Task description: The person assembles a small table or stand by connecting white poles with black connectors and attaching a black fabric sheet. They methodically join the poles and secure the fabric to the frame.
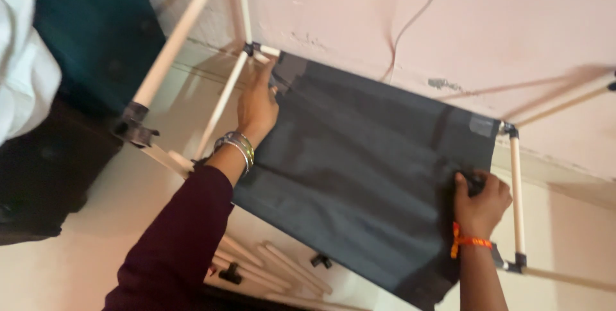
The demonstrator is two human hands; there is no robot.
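Both hands on the cloth (359, 176)
Left hand (258, 102) grips its 10 o'clock corner; right hand (480, 203) pinches the 3 o'clock edge by the frame (516, 189).

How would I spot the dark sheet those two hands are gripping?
Find the pink wall; against it stands a frame of cream rods with black joints. The dark grey fabric panel is stretched across it, left hand and right hand at its ends: the only wide, flat, dark surface among thin pale rods.

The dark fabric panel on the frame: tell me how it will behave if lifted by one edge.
The dark fabric panel is probably floppy: creases run across it, and its lower edge droops unsupported. Likely light too, since thin white rods carry it. The left hand and right hand grip opposite edges.
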